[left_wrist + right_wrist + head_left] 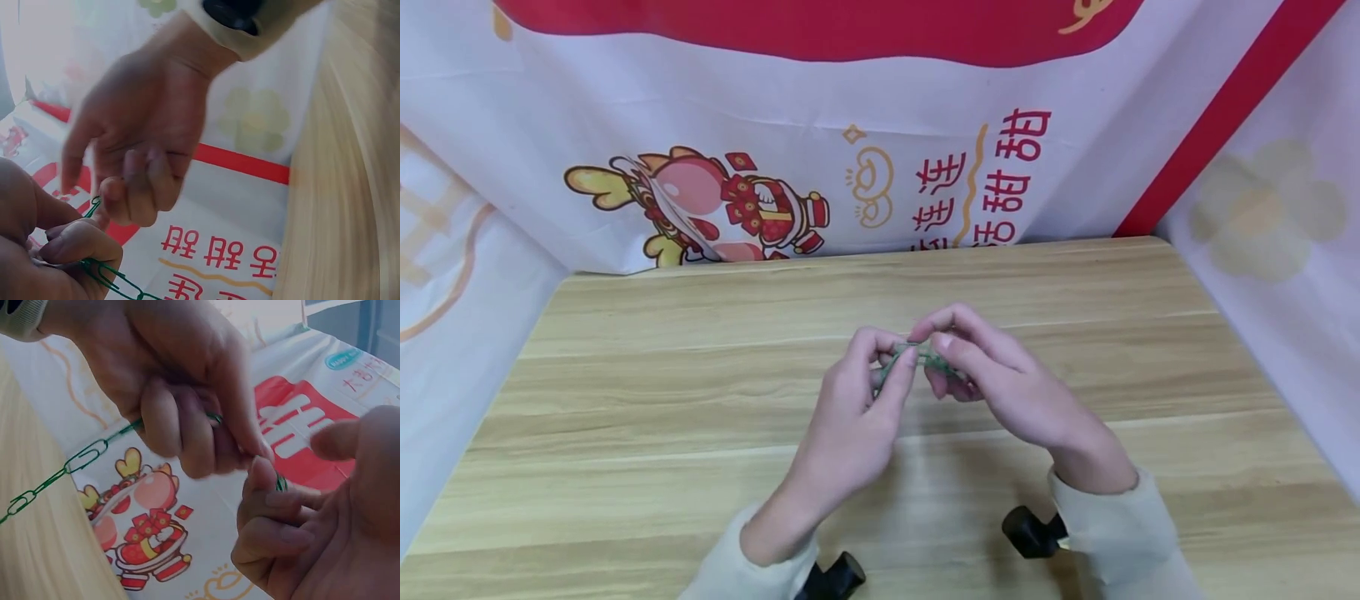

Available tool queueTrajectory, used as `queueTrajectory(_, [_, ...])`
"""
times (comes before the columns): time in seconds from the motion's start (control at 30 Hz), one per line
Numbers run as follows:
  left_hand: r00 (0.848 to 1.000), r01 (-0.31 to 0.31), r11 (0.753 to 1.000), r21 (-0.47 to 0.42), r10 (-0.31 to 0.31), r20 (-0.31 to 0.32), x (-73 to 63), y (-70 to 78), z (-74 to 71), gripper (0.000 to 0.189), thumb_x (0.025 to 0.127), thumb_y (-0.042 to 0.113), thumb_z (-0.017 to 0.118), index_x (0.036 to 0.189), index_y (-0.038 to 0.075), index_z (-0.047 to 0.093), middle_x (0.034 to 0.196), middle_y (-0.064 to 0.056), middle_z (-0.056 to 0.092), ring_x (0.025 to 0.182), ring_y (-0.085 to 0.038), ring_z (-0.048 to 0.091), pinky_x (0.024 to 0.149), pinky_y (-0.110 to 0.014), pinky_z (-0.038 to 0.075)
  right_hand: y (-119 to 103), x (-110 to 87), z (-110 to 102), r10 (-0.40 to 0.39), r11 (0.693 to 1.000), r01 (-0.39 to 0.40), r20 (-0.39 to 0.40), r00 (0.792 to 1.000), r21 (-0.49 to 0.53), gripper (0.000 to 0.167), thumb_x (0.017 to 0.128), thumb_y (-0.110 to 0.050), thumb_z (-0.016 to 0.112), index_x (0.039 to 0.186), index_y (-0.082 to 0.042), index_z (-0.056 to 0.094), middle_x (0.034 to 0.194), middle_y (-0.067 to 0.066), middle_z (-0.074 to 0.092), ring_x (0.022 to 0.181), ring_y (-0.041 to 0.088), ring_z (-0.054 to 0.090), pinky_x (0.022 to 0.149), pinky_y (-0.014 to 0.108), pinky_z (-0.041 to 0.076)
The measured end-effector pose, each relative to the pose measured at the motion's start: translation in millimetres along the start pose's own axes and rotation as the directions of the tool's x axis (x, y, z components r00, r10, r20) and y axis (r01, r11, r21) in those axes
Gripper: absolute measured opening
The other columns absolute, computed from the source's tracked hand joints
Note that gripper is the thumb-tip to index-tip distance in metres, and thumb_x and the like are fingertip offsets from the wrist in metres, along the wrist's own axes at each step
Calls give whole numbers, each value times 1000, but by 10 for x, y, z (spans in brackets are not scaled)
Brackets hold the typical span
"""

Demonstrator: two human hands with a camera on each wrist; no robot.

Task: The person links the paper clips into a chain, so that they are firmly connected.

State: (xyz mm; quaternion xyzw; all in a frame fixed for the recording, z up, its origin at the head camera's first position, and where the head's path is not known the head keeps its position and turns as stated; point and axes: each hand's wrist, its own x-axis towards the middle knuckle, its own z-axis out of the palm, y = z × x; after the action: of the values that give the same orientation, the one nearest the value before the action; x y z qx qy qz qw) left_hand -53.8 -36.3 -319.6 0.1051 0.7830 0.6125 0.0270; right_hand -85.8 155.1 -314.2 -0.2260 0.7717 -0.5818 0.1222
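A chain of green paper clips (87, 456) is strung between my hands, above the table. My left hand (853, 412) pinches it between thumb and fingers, and a length trails out from beneath the curled fingers, as the right wrist view shows. My right hand (1026, 387) meets the left fingertips from the other side, its fingers bent around a green paper clip (281, 482) at the chain's end. In the left wrist view, the tip of a clip (94, 205) shows between the hands. My fingers hide the middle of the chain.
The wooden table (647, 417) spreads beneath both hands. Behind it hangs a white and red printed cloth (820, 92), with more printed cloth (1262, 208) along the sides. Black wrist devices (1033, 532) sit at the pale sleeves (1120, 533).
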Motion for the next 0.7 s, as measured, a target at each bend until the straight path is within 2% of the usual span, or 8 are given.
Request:
queueTrajectory(0.07, [999,37,998,-48,-37,-4,-7,24,-34,14,113,19,55,118,6,58,91,-6,54,55,-11,40,47,-24,31,24,-4,-23,-34,999,34,-4,999,7,17,113,-15,49,118,-5,62,86,12,61,74,25,55,64,29,47])
queueTrajectory(0.2, [998,55,992,-113,-56,-6,-17,55,-72,16,113,21,55,119,6,59,97,-7,52,54,-12,38,47,-25,30,61,-4,-54,-71,997,71,-16,997,2,6,109,-10,62,109,-8,67,87,9,67,75,21,59,67,28,51])
queueTrajectory(0.4, [998,69,982,-178,-69,7,-30,64,-81,16,113,20,56,118,5,59,94,-6,51,56,-13,39,49,-23,31,104,-7,-90,-164,986,163,-42,986,-28,9,104,-5,68,104,-9,75,92,4,73,81,19,65,71,28,55])
queueTrajectory(0.47, [998,68,969,-237,-69,5,-35,66,-87,17,113,19,56,117,3,59,90,-5,50,55,-11,38,49,-22,30,108,-16,-100,-197,980,196,-64,978,-15,9,103,-2,69,104,-7,77,93,2,74,84,18,68,73,28,57])
queueTrajectory(0.57, [998,52,938,-342,-57,-4,-48,80,-103,18,112,16,54,115,-2,57,83,-1,48,52,-8,35,47,-20,27,98,-26,-94,-231,970,238,-126,965,42,9,102,2,68,104,-1,77,94,1,76,85,17,70,75,28,60])
queueTrajectory(0.7, [999,39,895,-445,-42,2,-65,120,-116,17,112,14,54,112,-3,56,79,3,49,49,-5,30,46,-19,23,78,-19,-48,-298,936,330,-224,928,125,12,101,8,66,104,2,76,97,2,77,86,15,72,78,27,62])
